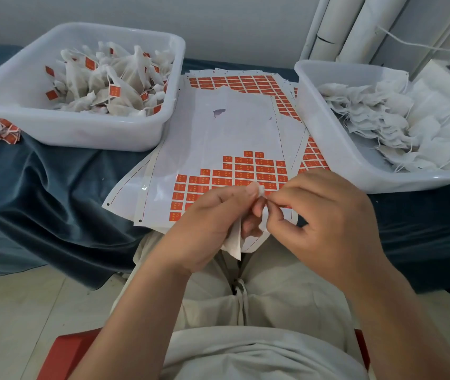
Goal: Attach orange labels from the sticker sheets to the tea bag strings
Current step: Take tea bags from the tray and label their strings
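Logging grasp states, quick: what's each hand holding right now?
Left hand: closed, holding a tea bag.
Right hand: closed, fingers pinching that tea bag's top end.

Tea bag (233,242) mostly hidden by left hand (210,215).

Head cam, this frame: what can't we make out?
- Head view: any string or label at the top of the tea bag, hidden by the pinching left hand and right hand.
- Print on the orange labels: too small.
- Far side of the right tub: cut by the frame's right edge.
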Tool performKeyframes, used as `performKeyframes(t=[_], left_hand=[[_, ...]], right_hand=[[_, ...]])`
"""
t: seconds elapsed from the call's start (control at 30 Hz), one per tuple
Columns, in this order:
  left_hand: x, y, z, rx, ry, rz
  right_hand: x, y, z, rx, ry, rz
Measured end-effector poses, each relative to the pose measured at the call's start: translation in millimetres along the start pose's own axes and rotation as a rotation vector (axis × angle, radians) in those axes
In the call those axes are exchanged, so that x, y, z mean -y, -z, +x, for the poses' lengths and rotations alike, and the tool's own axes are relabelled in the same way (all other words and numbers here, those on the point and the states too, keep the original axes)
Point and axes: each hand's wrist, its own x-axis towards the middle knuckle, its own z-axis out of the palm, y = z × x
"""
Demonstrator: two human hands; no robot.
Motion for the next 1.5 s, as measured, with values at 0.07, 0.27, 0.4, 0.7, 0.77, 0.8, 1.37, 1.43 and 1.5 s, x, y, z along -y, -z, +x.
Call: performKeyframes(t=[0.07,0.27,0.4,0.7,0.77,0.8,1.37,1.43,1.5], left_hand=[[-1.6,-1.8,-0.4,-0.034,-0.048,0.112],[-0.7,-14.7,0.8,-0.163,-0.101,0.291],[3.7,-25.0,0.3,-0.246,-0.118,0.250],[8.0,-19.3,7.8,-0.489,-0.109,0.132],[7.3,-20.1,9.7,-0.478,-0.051,-0.004],[6.7,-20.8,10.9,-0.470,-0.027,-0.063],[1.0,-0.6,6.0,-0.348,-0.008,0.256],[1.4,-1.2,6.3,-0.361,-0.070,0.313],[-0.9,-1.6,5.4,-0.353,-0.132,0.344]], right_hand=[[2.5,1.5,0.7,0.040,-0.051,-0.009],[5.5,10.0,5.6,0.258,-0.355,0.321],[3.4,9.6,7.6,0.386,-0.534,0.677],[-11.1,-9.7,0.9,0.393,-0.934,1.225],[-14.3,-14.6,1.4,0.353,-1.020,1.372],[-14.7,-16.9,1.8,0.341,-1.053,1.423],[-4.3,-30.0,-4.0,0.152,-1.018,1.337],[-0.4,-34.1,-5.9,0.131,-1.006,1.350],[7.0,-36.8,-6.4,0.168,-1.007,1.562]])
